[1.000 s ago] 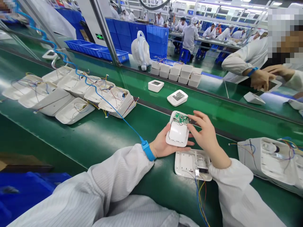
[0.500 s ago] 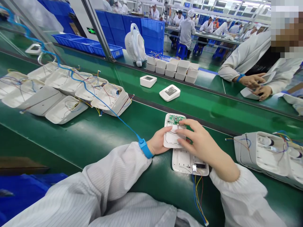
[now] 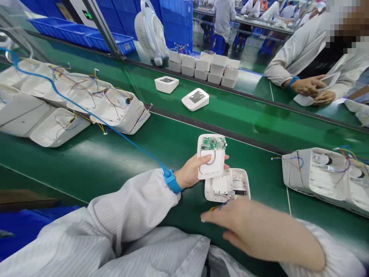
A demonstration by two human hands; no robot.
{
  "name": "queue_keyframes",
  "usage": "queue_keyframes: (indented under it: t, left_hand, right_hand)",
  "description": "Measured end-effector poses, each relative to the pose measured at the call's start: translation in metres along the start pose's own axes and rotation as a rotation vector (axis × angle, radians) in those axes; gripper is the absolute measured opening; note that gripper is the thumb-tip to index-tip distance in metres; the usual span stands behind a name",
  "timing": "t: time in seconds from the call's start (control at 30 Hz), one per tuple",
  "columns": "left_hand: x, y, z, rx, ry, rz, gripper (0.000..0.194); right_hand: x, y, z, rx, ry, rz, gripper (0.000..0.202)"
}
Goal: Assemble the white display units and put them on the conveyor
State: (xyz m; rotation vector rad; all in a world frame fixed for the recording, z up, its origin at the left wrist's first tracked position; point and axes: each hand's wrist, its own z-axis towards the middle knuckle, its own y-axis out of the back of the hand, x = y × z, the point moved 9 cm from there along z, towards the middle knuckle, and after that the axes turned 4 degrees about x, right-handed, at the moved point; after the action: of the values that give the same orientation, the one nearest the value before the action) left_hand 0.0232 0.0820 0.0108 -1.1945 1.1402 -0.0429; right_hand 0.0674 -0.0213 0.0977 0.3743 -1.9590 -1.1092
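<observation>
My left hand point(image 3: 191, 169) grips a white panel point(image 3: 203, 173) with a green circuit board point(image 3: 213, 143) along its top edge; the thumb lies across the panel's face and fingertips show past its right side. Just below, an open white housing point(image 3: 216, 192) with small parts inside rests on the green table. My right hand point(image 3: 230, 221) is over the housing's lower edge, its fingers pointing left. Part of a bundle of coloured wires shows at those fingers, most of it hidden, so what they hold is unclear. A blue strap point(image 3: 172, 181) circles my left wrist.
White shells with wires point(image 3: 115, 111) stand at the left, more shells point(image 3: 300, 169) at the right. Two white devices point(image 3: 196, 99) sit on the green belt point(image 3: 245, 115). Beyond are a fan point(image 3: 151, 34) and stacked shells point(image 3: 201, 69). A co-worker's hands point(image 3: 314, 90) work at upper right.
My right hand has left the circuit board and moved down toward the wires below the housing. The left hand still holds the panel. The view has shifted.
</observation>
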Motion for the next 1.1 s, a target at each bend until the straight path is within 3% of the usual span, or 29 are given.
queue_keyframes:
  t: [0.1,0.2,0.33,0.53,0.67,0.77,0.87,1.0,1.1]
  left_hand:
    - [0.003,0.0,-0.002,-0.006,-0.01,0.01,0.071]
    - [0.003,-0.001,-0.002,0.02,-0.071,-0.002,0.068]
    - [-0.001,0.001,-0.003,-0.023,-0.197,0.024,0.054]
    - [-0.004,-0.006,-0.012,-0.031,-0.258,0.072,0.055]
    - [-0.008,-0.005,-0.015,-0.058,-0.259,0.065,0.059]
    - [-0.002,-0.004,-0.012,-0.06,-0.21,0.034,0.059]
    - [0.008,-0.005,-0.011,-0.057,-0.171,-0.036,0.058]
    - [0.015,-0.006,-0.015,-0.09,-0.147,-0.032,0.049]
    - [0.014,-0.006,-0.017,-0.102,-0.153,-0.02,0.045]
  right_hand:
    - [-0.02,0.029,0.005,-0.222,-0.007,0.046,0.013]
    - [-0.047,0.055,0.006,-0.456,-0.067,0.042,0.014]
    - [-0.079,0.069,0.004,-0.696,-0.166,0.027,0.014]
    - [-0.117,0.051,0.009,-0.692,-0.322,0.509,0.021]
    - [-0.121,0.046,0.01,-0.731,-0.313,0.766,0.024]
    - [-0.121,0.042,0.012,-0.739,-0.332,0.817,0.026]
    - [-0.119,0.043,0.012,-0.715,-0.36,0.649,0.023]
    - [-0.106,0.061,0.003,-0.813,-0.373,0.046,0.018]
    - [-0.101,0.063,0.002,-0.831,-0.379,-0.208,0.019]
